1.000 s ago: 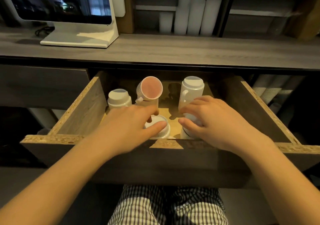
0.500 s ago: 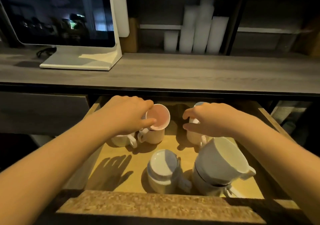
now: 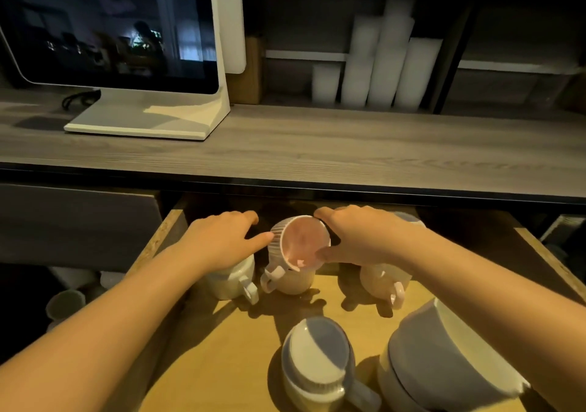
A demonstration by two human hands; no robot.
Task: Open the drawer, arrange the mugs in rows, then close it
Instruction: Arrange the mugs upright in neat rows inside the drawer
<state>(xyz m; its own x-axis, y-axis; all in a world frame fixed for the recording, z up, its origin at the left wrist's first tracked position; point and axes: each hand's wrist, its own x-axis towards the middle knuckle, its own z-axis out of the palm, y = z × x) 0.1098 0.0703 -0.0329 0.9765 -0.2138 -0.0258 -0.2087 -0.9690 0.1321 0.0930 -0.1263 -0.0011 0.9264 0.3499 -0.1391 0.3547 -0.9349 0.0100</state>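
The drawer (image 3: 158, 237) is pulled open below the counter. In its back row a ribbed mug with a pink base (image 3: 302, 242) lies tilted on top of another mug (image 3: 293, 283). My right hand (image 3: 361, 237) grips the pink mug, thumb and forefinger spanning its base. My left hand (image 3: 222, 242) rests on a white mug (image 3: 231, 283) at the back left, fingers apart, one fingertip touching the pink mug's side. A further mug (image 3: 380, 281) sits under my right wrist. At the front stand an upside-down mug (image 3: 314, 357) and a stack of larger mugs (image 3: 444, 367).
The grey counter (image 3: 317, 151) overhangs the drawer's back. A monitor on a white stand (image 3: 149, 120) sits on it at the left, with white cylinders (image 3: 380, 72) on the shelf behind. The drawer floor (image 3: 222, 348) is bare at the front left.
Both hands moved from the front mugs to the back row. The right hand shifted from the back-right mug onto the pink mug, which now tilts more towards me; the left hand loosened its hold.
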